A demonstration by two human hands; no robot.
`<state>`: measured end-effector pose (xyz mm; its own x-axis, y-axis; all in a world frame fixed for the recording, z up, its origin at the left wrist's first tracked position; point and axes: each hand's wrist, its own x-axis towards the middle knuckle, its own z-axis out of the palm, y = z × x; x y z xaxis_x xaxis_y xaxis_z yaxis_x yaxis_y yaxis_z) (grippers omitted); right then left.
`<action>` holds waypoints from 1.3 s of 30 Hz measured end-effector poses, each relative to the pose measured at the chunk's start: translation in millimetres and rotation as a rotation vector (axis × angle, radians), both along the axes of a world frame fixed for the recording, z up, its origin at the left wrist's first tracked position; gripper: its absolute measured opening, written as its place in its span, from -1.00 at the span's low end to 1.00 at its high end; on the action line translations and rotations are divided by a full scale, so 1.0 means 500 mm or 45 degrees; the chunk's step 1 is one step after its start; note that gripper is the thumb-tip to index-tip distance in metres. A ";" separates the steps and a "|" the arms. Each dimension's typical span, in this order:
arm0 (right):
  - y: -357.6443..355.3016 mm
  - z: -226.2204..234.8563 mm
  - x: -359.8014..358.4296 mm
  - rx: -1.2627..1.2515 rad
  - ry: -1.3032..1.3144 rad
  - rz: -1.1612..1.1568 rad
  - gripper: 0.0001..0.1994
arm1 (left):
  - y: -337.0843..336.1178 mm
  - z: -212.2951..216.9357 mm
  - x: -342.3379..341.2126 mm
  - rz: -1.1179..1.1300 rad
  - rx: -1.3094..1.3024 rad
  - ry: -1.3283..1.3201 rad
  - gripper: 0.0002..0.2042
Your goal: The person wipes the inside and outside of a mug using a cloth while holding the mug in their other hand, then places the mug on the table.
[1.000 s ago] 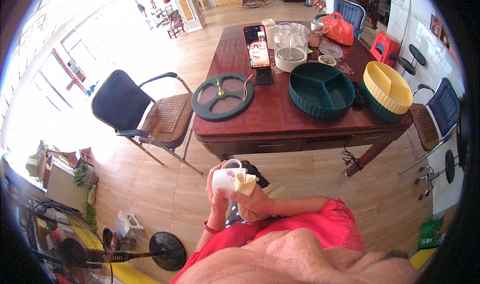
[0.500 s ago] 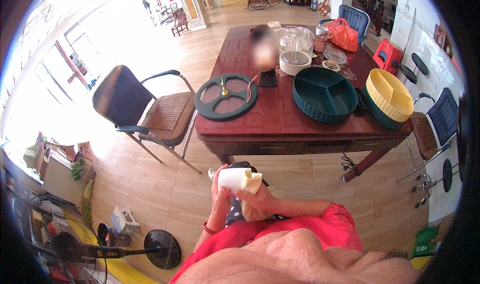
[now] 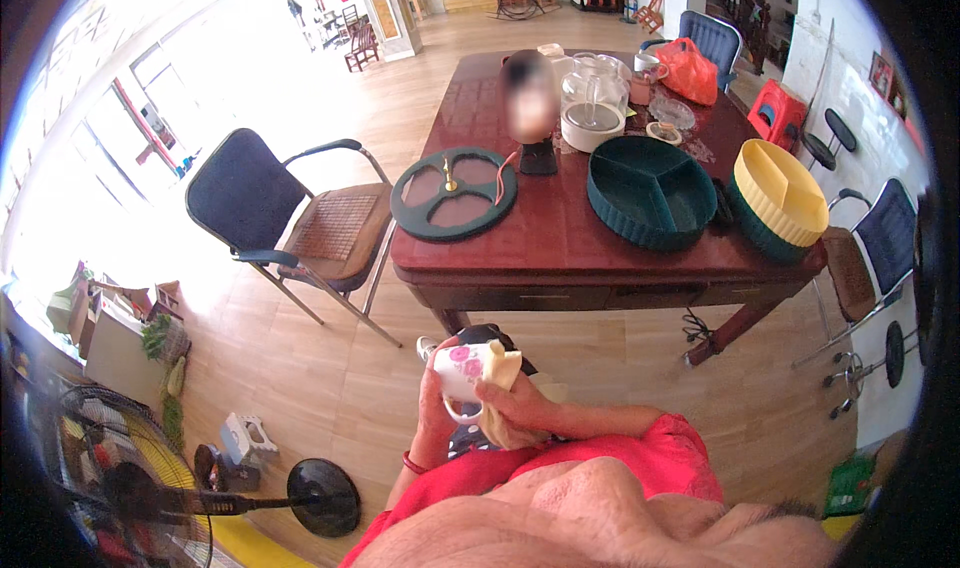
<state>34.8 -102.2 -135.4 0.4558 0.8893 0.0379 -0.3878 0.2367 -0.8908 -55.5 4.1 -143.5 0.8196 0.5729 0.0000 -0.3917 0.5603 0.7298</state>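
1. Partly hidden by cream cloth (image 3: 503, 365), a white, pink-flowered mug (image 3: 458, 364) tilts before the red garment (image 3: 645, 458).
2. Left grip (image 3: 434, 408) clasps mug; right grip (image 3: 520, 405) clamps cloth against it.
3. Glossy red-brown wooden desk (image 3: 530, 253) beyond; pale wood-look floor (image 3: 310, 388).

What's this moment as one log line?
left hand: holding pink-flowered white mug | right hand: holding pale-yellow cloth against mug | ahead: glossy dark-red table

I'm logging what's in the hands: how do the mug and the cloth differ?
Colour: the mug is white with pink flowers; the cloth is pale yellow. Shape: the mug is rounded, with a loop handle; the cloth is bunched. Grip: the left hand holds the mug, the right hand the cloth. Shared: both are hand-held.
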 end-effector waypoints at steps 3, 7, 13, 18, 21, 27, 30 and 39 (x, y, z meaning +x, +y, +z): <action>-0.003 -0.010 0.004 0.145 -1.106 0.098 -0.58 | 0.006 0.016 -0.014 -0.109 -0.204 -0.014 -0.45; 0.007 0.006 0.030 0.151 -1.432 0.386 -0.47 | -0.015 0.041 -0.023 -0.081 -0.133 0.118 -0.47; -0.019 0.030 0.011 0.084 -0.957 0.046 -0.57 | -0.014 0.031 -0.002 0.003 0.077 -0.155 -0.23; -0.016 0.088 0.002 0.080 -0.418 0.109 -0.56 | -0.007 0.020 -0.008 0.095 0.031 -0.033 -0.18; 0.024 0.052 0.023 0.320 -1.445 -0.001 -0.32 | -0.003 0.032 -0.007 0.034 0.073 0.024 -0.21; -0.014 0.017 0.035 0.086 -1.352 -0.002 -0.57 | 0.010 -0.047 -0.014 -0.029 0.221 0.038 -0.18; -0.022 0.071 0.012 0.017 -0.243 0.067 -0.67 | 0.003 -0.011 0.008 -0.030 0.233 -0.102 -0.19; -0.023 0.036 0.047 -0.070 -0.975 0.160 -0.63 | 0.006 -0.019 -0.004 -0.054 0.107 0.120 -0.18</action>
<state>58.5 -113.7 -117.3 0.2164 0.9422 0.2558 0.3195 0.1793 -0.9305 -57.6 7.2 -152.9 0.8417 0.5390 -0.0315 -0.2964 0.5101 0.8074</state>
